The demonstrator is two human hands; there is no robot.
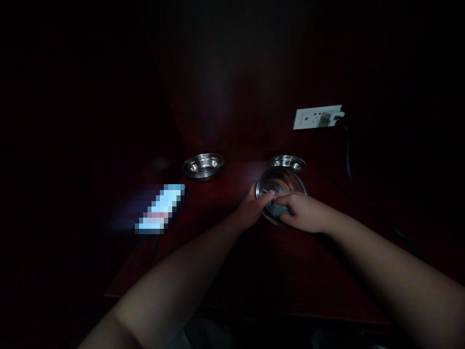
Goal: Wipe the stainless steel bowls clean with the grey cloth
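Note:
A shiny metal bowl [290,180] is tilted toward me above the dark red table. My left hand [252,208] grips its left rim, the thumb lying over the edge on the inside and the other fingers hidden behind. Inside the bowl, my right hand [303,211] presses a grey-green cloth or pad [278,209] against the wall, fingers closed on it. Its exact kind is hard to make out in the dim light. Just behind stands another metal bowl [288,162], partly covered by the held one. A stack of similar metal bowls [204,165] sits to the left.
A lit phone [162,208], its screen blurred out, is at the left with a thin cable below it. On the back wall is a white socket panel [312,118] with a plug in it. Its dark cord [348,155] runs down the right side of the dark red table [225,261].

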